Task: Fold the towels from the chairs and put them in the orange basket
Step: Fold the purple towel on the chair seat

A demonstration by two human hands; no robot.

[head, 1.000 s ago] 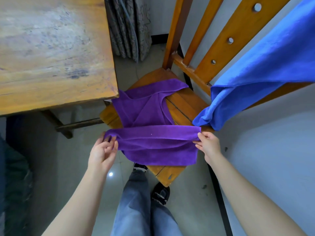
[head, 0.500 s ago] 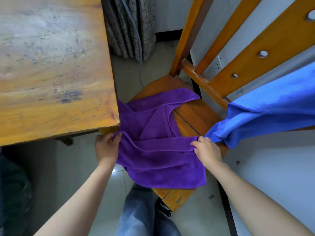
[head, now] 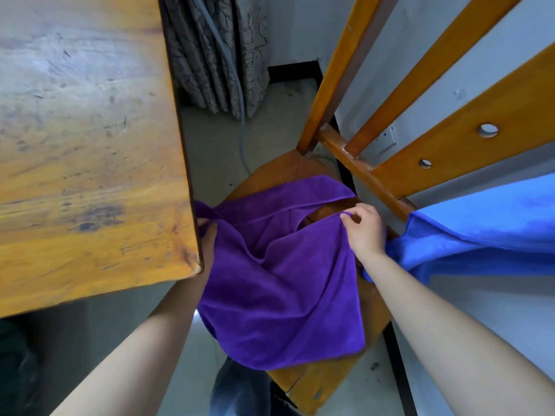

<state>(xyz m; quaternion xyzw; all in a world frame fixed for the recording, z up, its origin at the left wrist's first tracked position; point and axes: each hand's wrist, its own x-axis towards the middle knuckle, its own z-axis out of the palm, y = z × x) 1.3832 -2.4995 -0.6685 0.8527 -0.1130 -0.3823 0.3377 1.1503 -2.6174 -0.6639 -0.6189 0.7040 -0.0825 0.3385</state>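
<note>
A purple towel [head: 279, 289] lies partly folded over the seat of a wooden chair [head: 336, 364]. My left hand [head: 207, 238] grips the towel's left edge, half hidden under the table corner. My right hand [head: 365, 232] pinches the towel's right edge near the middle of the seat. The near half of the towel is drawn over the far half, which still shows at the back. A blue towel [head: 480, 232] hangs over the chair's backrest at the right, touching my right wrist. No orange basket is in view.
A worn wooden table [head: 87, 151] fills the left side, its corner overhanging my left hand. Chair back slats [head: 444, 145] rise at the upper right. A patterned curtain [head: 219, 52] hangs behind, with grey floor between. My legs show below.
Both hands have carried the towel's near edge away from me, toward the back of the seat, folding it over itself. The view has shifted forward over the chair.
</note>
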